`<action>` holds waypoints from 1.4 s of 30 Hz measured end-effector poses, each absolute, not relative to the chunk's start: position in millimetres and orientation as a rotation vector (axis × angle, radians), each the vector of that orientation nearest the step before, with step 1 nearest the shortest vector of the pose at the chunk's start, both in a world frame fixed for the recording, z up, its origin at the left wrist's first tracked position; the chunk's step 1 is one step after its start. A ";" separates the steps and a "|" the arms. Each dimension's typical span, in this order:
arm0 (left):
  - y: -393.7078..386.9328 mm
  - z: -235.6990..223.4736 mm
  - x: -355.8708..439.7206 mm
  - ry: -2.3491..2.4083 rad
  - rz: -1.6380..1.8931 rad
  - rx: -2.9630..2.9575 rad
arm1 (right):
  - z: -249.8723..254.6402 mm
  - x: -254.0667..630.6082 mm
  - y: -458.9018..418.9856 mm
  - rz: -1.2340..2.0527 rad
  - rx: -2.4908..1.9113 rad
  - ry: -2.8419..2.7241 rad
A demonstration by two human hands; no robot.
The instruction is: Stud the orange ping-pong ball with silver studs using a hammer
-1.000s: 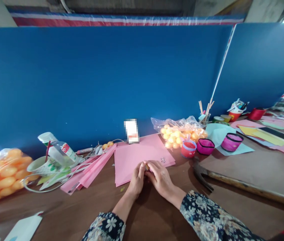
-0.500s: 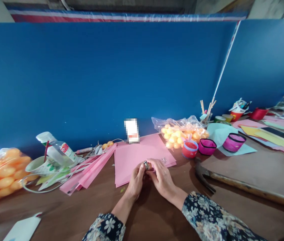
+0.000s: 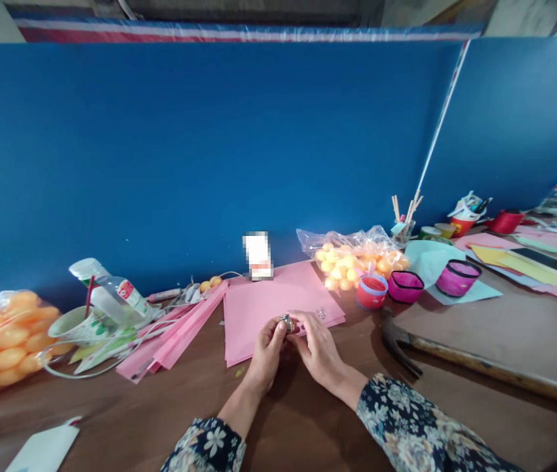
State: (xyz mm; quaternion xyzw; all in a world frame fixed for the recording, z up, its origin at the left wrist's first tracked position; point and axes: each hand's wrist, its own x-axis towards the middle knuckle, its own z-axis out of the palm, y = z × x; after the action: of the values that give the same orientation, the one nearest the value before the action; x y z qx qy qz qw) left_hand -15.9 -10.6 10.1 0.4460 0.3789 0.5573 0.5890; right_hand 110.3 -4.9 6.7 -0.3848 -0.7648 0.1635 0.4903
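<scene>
A small shiny metallic piece (image 3: 288,323), too small for me to name, is pinched between both hands just over the near edge of the pink sheets (image 3: 268,301). My left hand (image 3: 267,351) has its thumb and fingers closed on the piece from the left. From the right, my right hand (image 3: 318,344) curls its fingers against the same piece, its fingertips partly hidden. On the sheets, right beside my right hand, lie a few tiny clear bits (image 3: 321,314).
A claw hammer (image 3: 480,362) lies to the right. Behind it stand a red cup (image 3: 371,292), magenta cups and a bag of orange balls (image 3: 342,262). Leftward are pink strips (image 3: 180,334), a plastic bottle (image 3: 111,295) and another ball bag (image 3: 8,341). A blue partition (image 3: 210,144) closes the back.
The small metallic piece has turned slightly between the fingers. Both hands stay in nearly the same place, and the view has shifted very little.
</scene>
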 end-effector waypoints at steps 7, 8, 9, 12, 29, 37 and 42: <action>-10.5 10.7 -17.7 0.914 1.294 0.996 | 8.4 107.8 -6.7 0.354 -0.940 -1.865; -10.1 10.4 -17.9 0.919 1.294 0.998 | 8.8 107.8 -6.9 0.348 -0.941 -1.868; -9.8 10.1 -18.1 0.925 1.297 1.004 | 9.4 107.8 -7.1 0.346 -0.941 -1.872; -8.8 9.4 -17.9 0.941 1.308 1.047 | 12.3 108.7 -7.6 0.361 -0.934 -1.895; -12.6 17.4 -14.8 1.082 1.281 1.148 | 15.0 109.1 -5.5 0.387 -0.888 -1.926; -12.8 15.9 -13.6 1.146 1.244 1.053 | 15.7 108.1 -6.3 0.376 -0.840 -1.946; -12.4 15.3 -13.6 1.089 1.269 1.054 | 14.8 109.1 -5.5 0.381 -0.874 -1.933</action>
State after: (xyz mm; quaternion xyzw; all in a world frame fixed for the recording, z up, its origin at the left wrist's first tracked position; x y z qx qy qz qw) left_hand -13.6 -12.4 15.3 0.4454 0.4601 0.5362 0.5499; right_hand 109.1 -5.5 14.8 -0.3571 -0.7901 0.1557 0.4733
